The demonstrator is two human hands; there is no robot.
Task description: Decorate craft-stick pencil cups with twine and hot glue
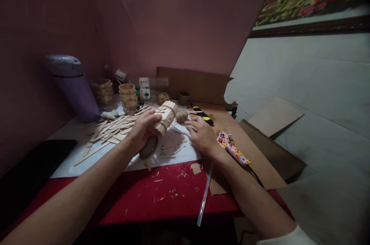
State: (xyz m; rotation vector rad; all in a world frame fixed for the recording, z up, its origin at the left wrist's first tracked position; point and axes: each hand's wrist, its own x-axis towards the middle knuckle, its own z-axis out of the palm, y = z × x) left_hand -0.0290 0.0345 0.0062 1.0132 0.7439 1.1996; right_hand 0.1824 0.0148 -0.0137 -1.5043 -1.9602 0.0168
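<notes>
My left hand (pixel 142 129) is wrapped round a small holder made of craft sticks (pixel 166 115), tilted, with twine bound round it. To its right, my right hand (pixel 202 137) has its fingers curled together near a ball of twine (pixel 182 115). A thin pale thing lies by those fingertips; I cannot make out what it is or whether it is held. A brown tape roll (pixel 148 147) is below the holder. Loose craft sticks (pixel 115 129) are heaped left of my left hand. A flower-patterned glue gun (pixel 233 149) lies beside my right wrist.
A clear glue stick (pixel 204 198) reaches over the red cloth (pixel 130 195). A black-and-yellow utility knife (pixel 202 114) lies on cardboard (pixel 245 137). Behind are two stick holders, one nearer (pixel 128 96), a small brown pot (pixel 184 97) and a purple tumbler (pixel 76 90).
</notes>
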